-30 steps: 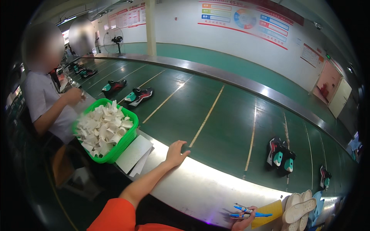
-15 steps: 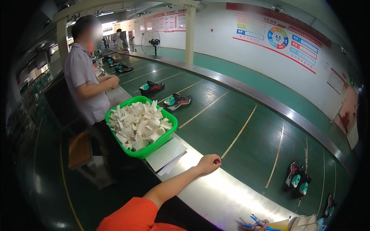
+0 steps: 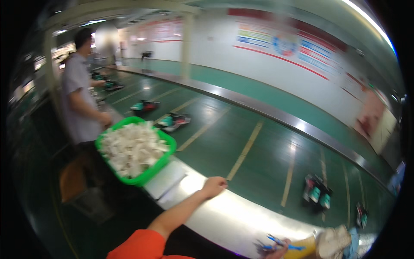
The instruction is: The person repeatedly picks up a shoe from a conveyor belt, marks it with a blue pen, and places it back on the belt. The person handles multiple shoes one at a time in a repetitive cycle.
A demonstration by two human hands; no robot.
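My left hand (image 3: 214, 187) rests on the shiny metal ledge (image 3: 235, 216) beside the green conveyor belt, its fingers curled in and nothing visible in them. Its forearm runs back to an orange sleeve. Low in the picture, my right hand (image 3: 280, 251) is partly cut off by the lower edge. It is closed on slim blue pen-like sticks (image 3: 269, 247), blurred by motion. Beside that hand lie a yellow object (image 3: 300, 249), whose kind I cannot make out, and some beige shoe-like pieces (image 3: 334, 242).
A green basket (image 3: 166, 156) heaped with white curved pieces (image 3: 133, 149) stands left on the ledge, by white sheets (image 3: 166, 179). Dark shoes with teal patches (image 3: 317, 193) sit on the belt (image 3: 241, 129). A co-worker (image 3: 79, 95) stands beyond the basket, near a wooden stool (image 3: 73, 181).
The view has turned, blurring the picture and shifting most things leftward. My hands keep about the same places on the ledge. The co-worker's hands have parted, one reaching toward shoes on the belt.
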